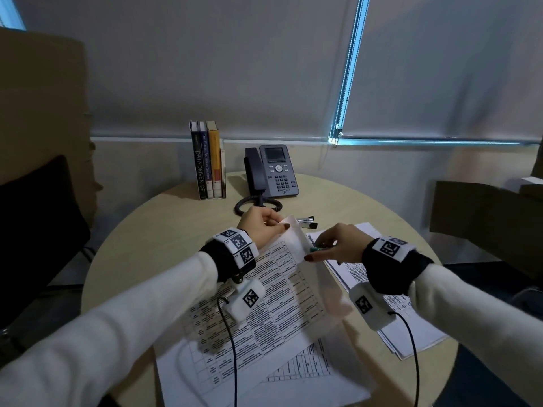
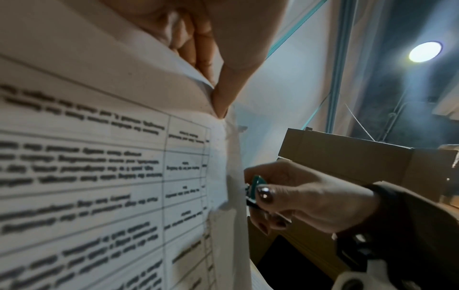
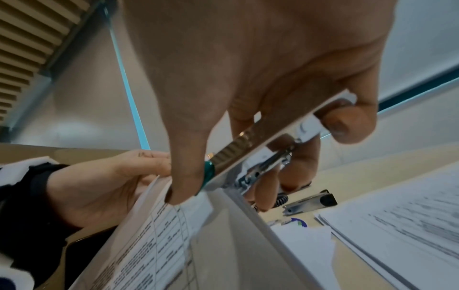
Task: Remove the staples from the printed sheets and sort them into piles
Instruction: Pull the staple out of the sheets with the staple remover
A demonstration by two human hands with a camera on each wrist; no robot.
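Her left hand (image 1: 260, 227) is pinching the stapled sheets (image 1: 289, 245); her right hand (image 1: 338, 245) is gripping the staple remover (image 1: 317, 248). She should be levering gently, paper taut.

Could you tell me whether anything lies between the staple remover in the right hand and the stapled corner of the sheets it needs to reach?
Nothing visible does. The left hand pinches the folded-back top sheet clear, and the right hand holds the green staple remover right against the paper's edge.

Our left hand (image 1: 262, 225) is raised, its thumb and fingers (image 2: 198, 56) pinching closed. Our right hand (image 1: 340, 244) reaches in opposite, thumb (image 3: 183, 186) extended and fingers curled in a grip.
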